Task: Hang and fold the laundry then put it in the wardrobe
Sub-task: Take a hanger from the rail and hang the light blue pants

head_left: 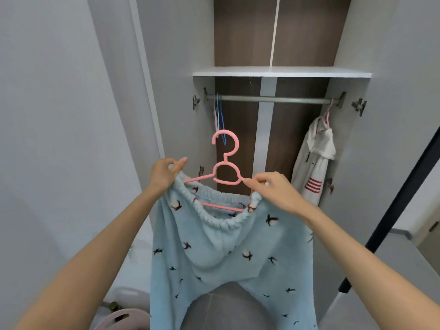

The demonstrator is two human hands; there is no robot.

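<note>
Light-blue bird-print fleece trousers [226,253] held on a pink plastic hanger [225,163]
The waistband [214,220] is pinched at both ends by the left hand [164,173] and right hand [271,189]; the grey metal rail [273,99] beyond is not yet reached, and a white jacket [314,158] is already hung there.

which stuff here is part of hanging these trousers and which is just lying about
In the job: blue trousers, pink hanger inside their waistband, left hand gripping the waistband, right hand pinching the hanger, wardrobe rail.

Just there: white jacket already hung at the right, spare hangers at the rail's left end, shelf above, basket at bottom left.
</note>
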